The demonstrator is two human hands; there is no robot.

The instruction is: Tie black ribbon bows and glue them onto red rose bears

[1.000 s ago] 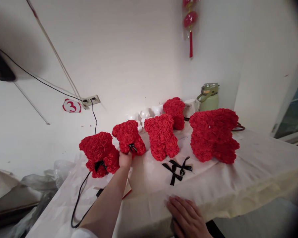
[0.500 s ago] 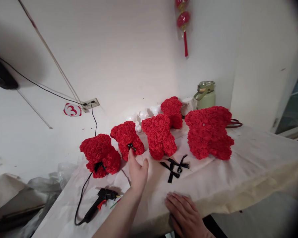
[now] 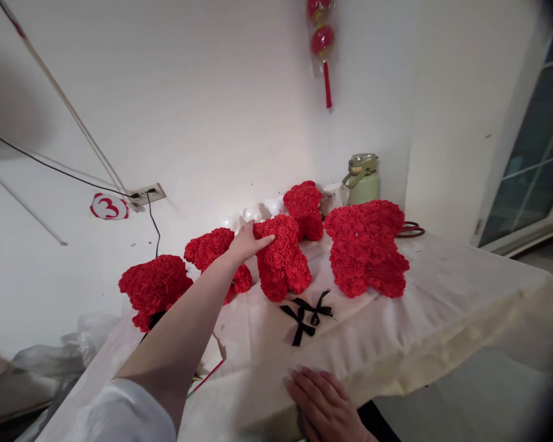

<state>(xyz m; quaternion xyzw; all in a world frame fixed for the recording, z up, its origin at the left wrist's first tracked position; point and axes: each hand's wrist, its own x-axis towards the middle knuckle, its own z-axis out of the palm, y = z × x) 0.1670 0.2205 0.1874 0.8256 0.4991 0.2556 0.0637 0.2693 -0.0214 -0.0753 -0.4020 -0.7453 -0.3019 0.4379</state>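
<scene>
My left hand [image 3: 249,241] is at the upper left of a red rose bear [image 3: 283,261] in the middle of the table. Its thumb lies across the bear's front, and the fingers go round its back edge, partly hidden. My right hand [image 3: 322,399] lies flat on the cloth at the near table edge, fingers stretched out and holding nothing. Between the hands, two black ribbon bows [image 3: 299,325] lie on the cloth. My left forearm partly covers a second rose bear [image 3: 209,245] and another rose bear [image 3: 154,285] further left.
A large rose bear [image 3: 366,245] stands on the right, a smaller rose bear [image 3: 304,209] behind. At the back are white balls [image 3: 251,213], a green flask [image 3: 365,181] and red-brown handles [image 3: 411,229]. A socket [image 3: 148,193] with cords is on the wall.
My left hand has moved from the second bear to the middle bear, up and to the right, and taken hold of it. My forearm now hides the glue gun. The view has turned right.
</scene>
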